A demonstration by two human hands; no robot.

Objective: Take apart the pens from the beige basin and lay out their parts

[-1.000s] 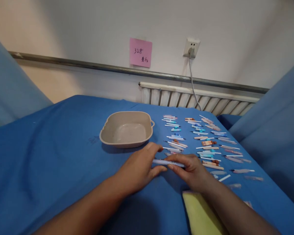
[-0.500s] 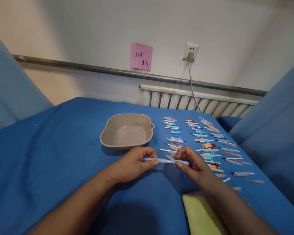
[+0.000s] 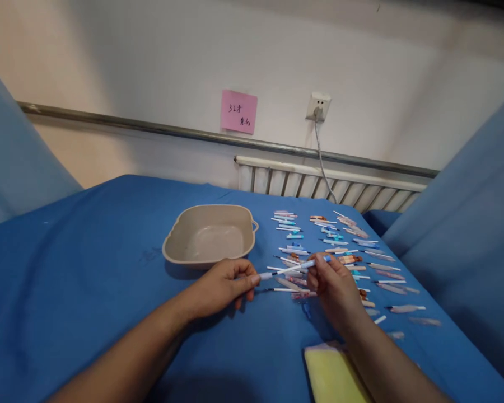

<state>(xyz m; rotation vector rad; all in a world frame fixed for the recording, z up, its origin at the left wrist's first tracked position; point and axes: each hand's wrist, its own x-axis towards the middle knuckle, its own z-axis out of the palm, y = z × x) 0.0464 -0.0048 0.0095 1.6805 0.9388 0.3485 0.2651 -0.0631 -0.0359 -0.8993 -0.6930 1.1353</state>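
My left hand point(image 3: 229, 285) is closed on a light blue pen barrel point(image 3: 266, 276), whose end sticks out past the thumb. Between thumb and fingers, my right hand point(image 3: 334, 280) pinches the other blue pen half point(image 3: 308, 264). A white pen refill point(image 3: 289, 270) spans the gap between the two halves, its dark end at the left barrel's mouth. Below and behind the pen, several loose pen parts and refills point(image 3: 285, 290) lie on the blue cloth point(image 3: 109, 291). Whether the refill's dark end sits inside the barrel is unclear.
A beige plastic basin point(image 3: 205, 262) stands behind my left hand. More refills and pen parts point(image 3: 392, 288) lie in rows to the right. A yellow pad or cloth point(image 3: 334, 372) is under my right forearm. At the back are a radiator point(image 3: 294, 182) and a plugged-in cable point(image 3: 321, 154).
The pen halves have come apart, exposing a long stretch of white refill. My right hand has turned and raised its end; the view has tilted up slightly.
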